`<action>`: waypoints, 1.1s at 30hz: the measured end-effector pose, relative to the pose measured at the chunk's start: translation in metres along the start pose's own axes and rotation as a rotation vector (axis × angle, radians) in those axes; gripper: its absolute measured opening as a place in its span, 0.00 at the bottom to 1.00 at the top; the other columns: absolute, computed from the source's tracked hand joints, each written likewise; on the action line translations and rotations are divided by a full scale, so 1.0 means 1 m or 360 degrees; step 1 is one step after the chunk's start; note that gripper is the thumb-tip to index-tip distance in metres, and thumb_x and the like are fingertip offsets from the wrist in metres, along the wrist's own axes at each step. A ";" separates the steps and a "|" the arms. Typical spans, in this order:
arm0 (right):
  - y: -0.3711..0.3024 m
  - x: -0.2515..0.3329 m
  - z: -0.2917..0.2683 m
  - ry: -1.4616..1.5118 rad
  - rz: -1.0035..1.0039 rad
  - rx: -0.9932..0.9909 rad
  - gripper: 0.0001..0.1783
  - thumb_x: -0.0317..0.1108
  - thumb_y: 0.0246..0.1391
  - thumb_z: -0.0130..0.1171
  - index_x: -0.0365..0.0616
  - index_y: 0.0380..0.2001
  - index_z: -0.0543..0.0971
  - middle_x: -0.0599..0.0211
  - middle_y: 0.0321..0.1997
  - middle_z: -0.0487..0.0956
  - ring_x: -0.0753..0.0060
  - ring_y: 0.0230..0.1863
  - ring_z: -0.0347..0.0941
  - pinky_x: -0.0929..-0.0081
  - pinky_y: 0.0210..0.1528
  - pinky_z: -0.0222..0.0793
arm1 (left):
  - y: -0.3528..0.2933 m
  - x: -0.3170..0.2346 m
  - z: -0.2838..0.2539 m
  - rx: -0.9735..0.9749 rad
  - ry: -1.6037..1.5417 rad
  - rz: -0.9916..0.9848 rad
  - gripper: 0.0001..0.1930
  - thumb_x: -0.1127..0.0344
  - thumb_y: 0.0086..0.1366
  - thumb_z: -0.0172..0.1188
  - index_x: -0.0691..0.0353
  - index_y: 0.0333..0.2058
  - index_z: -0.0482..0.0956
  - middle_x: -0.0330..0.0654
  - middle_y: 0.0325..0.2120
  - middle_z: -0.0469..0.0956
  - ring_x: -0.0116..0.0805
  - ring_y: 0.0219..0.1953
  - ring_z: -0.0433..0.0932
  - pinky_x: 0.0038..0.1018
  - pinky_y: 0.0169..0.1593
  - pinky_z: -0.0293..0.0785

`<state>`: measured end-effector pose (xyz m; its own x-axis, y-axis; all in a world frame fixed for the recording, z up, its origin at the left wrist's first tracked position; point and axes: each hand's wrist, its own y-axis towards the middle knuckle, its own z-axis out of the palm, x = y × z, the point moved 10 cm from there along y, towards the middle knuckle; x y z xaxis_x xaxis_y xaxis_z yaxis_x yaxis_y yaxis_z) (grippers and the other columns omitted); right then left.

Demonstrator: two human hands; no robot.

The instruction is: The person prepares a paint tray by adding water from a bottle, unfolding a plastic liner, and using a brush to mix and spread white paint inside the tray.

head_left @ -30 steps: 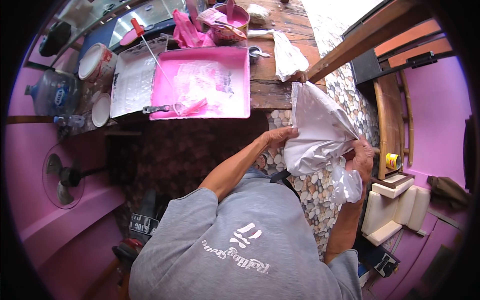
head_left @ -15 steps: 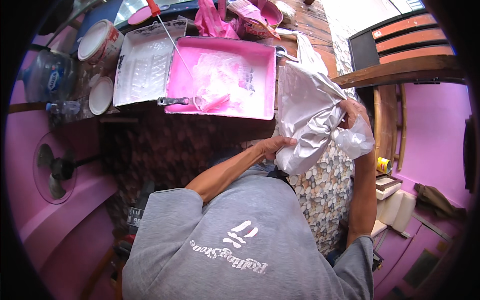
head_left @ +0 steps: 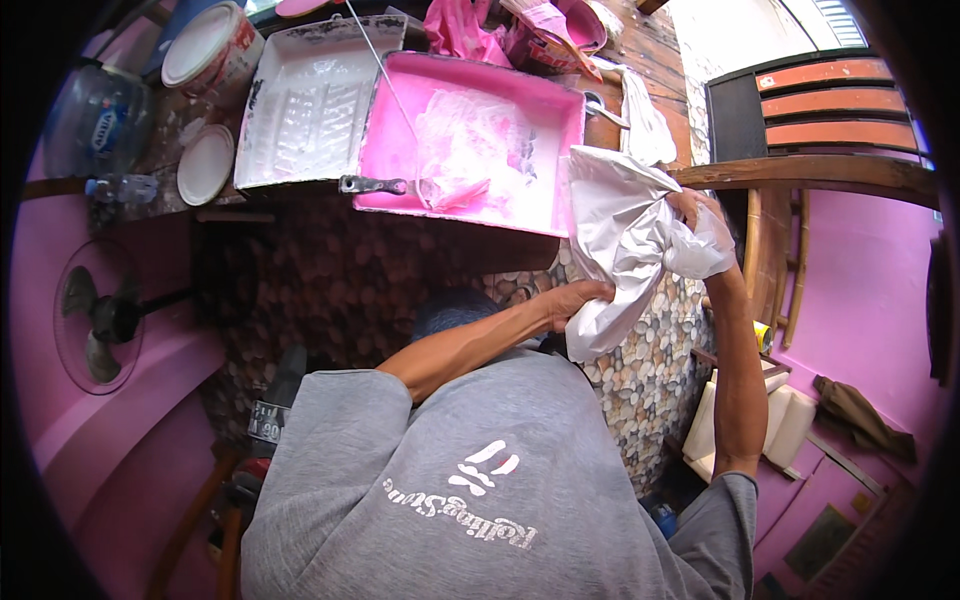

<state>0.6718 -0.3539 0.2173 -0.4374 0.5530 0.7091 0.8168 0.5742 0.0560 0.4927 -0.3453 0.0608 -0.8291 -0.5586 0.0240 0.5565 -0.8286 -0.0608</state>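
A white plastic bag hangs in front of my chest, to the right of the pink paint tray. It is creased and bunched toward a gathered, more see-through end on the right. My left hand pinches the bag's lower left edge. At the gathered part, my right hand grips the plastic, some fingers hidden behind it. What the bag contains cannot be seen. Crumpled clear plastic smeared pink lies in the tray, and a roller frame's black handle rests across its near edge.
Left of the pink tray stand a white-coated tray, a lidded tub and a round lid. A pink paint bucket with a brush sits behind. A wooden rail runs at right; a fan stands at left.
The bag has turned and dropped slightly, its top left corner lower now. Both hands keep hold of it. The view has shifted, so the table things appear farther right and higher.
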 end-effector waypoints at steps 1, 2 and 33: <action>0.000 -0.011 0.007 0.0031 0.0188 0.0149 0.11 0.34 0.48 0.61 0.39 0.32 0.76 0.71 0.25 0.74 0.78 0.26 0.70 0.79 0.29 0.65 | 0.000 0.001 -0.002 -0.0032 -0.0019 -0.0026 0.30 0.68 0.57 0.58 0.67 0.58 0.61 0.50 0.48 0.74 0.37 0.46 0.79 0.35 0.53 0.76; -0.001 -0.015 0.012 0.0047 0.0282 0.0225 0.15 0.34 0.44 0.63 0.38 0.35 0.75 0.67 0.28 0.75 0.72 0.28 0.72 0.76 0.32 0.67 | 0.000 0.002 -0.005 -0.0064 -0.0039 -0.0052 0.29 0.69 0.56 0.57 0.66 0.57 0.62 0.50 0.47 0.75 0.37 0.45 0.79 0.34 0.52 0.77; 0.032 0.022 -0.009 0.0122 0.0512 -0.0060 0.19 0.45 0.55 0.54 0.40 0.21 0.70 0.75 0.21 0.66 0.82 0.25 0.59 0.78 0.28 0.59 | -0.001 -0.049 0.040 -0.0240 0.0305 0.0080 0.18 0.63 0.60 0.59 0.68 0.46 0.73 0.45 0.35 0.79 0.34 0.33 0.81 0.32 0.39 0.80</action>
<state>0.6920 -0.3292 0.2409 -0.1261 0.6545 0.7455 0.9224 0.3539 -0.1547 0.5347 -0.3190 0.0998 -0.8037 -0.5697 -0.1720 0.5948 -0.7771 -0.2056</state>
